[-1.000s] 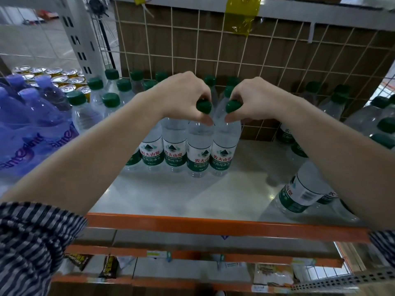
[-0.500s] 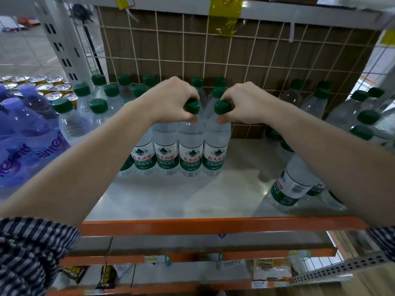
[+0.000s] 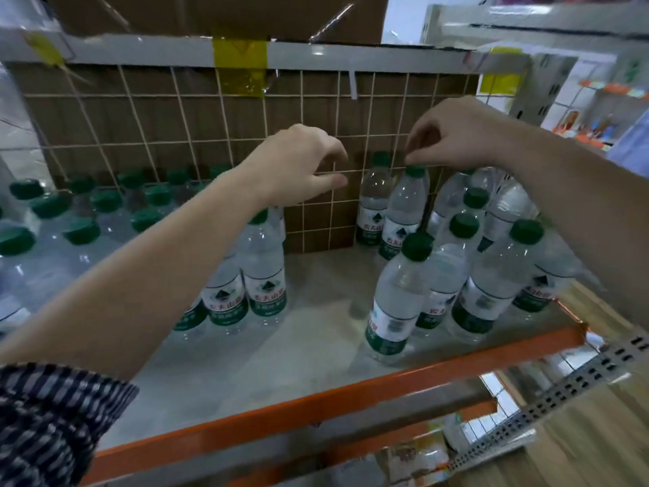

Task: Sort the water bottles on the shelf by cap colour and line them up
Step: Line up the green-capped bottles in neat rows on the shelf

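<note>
Clear water bottles with green caps stand on the grey shelf [image 3: 309, 349]. A lined-up group [image 3: 263, 272] fills the left side, partly hidden by my left forearm. A loose cluster [image 3: 491, 282] stands at the right, its nearest bottle [image 3: 397, 304] by the front edge. My left hand [image 3: 302, 163] hovers in the air before the wire grid, fingers loosely curled, holding nothing. My right hand [image 3: 456, 135] hangs over a back bottle [image 3: 405, 209]. Its fingertips sit just at the top of the green cap [image 3: 417, 171], and the cap shows whole below them.
A wire grid over a brown panel [image 3: 196, 128] closes the shelf's back. An orange rail [image 3: 316, 405] runs along the front edge. A bare strip of shelf lies between the two bottle groups. Lower shelves with packets [image 3: 414, 451] show below.
Both hands have let go of the two caps in the lined-up group. The view has swung right, and my right hand has moved over to the cluster on the right.
</note>
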Available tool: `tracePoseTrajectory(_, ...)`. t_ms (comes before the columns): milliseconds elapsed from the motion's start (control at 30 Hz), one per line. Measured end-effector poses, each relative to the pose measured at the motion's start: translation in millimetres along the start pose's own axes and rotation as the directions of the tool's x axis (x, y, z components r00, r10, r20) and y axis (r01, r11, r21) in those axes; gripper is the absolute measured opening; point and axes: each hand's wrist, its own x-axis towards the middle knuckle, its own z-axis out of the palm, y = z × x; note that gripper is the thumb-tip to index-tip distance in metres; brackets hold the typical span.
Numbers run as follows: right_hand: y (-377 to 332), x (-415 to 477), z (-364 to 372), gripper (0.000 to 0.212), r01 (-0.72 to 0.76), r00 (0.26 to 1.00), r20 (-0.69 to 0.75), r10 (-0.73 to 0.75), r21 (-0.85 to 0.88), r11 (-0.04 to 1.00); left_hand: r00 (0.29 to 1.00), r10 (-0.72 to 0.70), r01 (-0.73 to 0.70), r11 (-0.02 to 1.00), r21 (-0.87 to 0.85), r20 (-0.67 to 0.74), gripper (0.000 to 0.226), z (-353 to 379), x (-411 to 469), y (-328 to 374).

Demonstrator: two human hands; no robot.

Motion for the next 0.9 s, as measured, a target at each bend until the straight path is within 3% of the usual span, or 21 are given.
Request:
tracePoseTrajectory(167,61.1,20.1,2.7,0.040,0.007,0.995,0.096,-0.006,-0.013,1.000,0.998,-0.035,0.035,0.999,0.013,0.052,0.042,33.2,68.8,13.1)
tracePoseTrajectory(333,83.8,55.2,24.5,0.051,0.193,0.959,0.223,-0.174,-0.068,0.979,0.982,-0.113,0.116,0.993,-0.012,0.154,0.031,76.4,125.6,12.1)
tracePoseTrajectory(467,95.7,79.8,49.1,0.044,0.298,0.919,0.280,-0.277,-0.034,0.954,0.977,-0.172,0.171,0.985,0.019,0.127,0.033,101.8,150.4,8.3)
tracePoseTrajectory(600,105.5,94.4,63.7,0.042,0.342,0.892,0.306,-0.332,0.021,0.939,0.958,-0.256,0.256,0.967,0.016,0.132,0.029,112.7,160.4,6.1)
tracePoseTrajectory(900,75.4,113.3,61.8,0.039,0.414,0.862,0.293,-0.413,0.062,0.908,0.944,-0.285,0.271,0.957,0.101,0.165,0.039,66.9,105.4,-32.9)
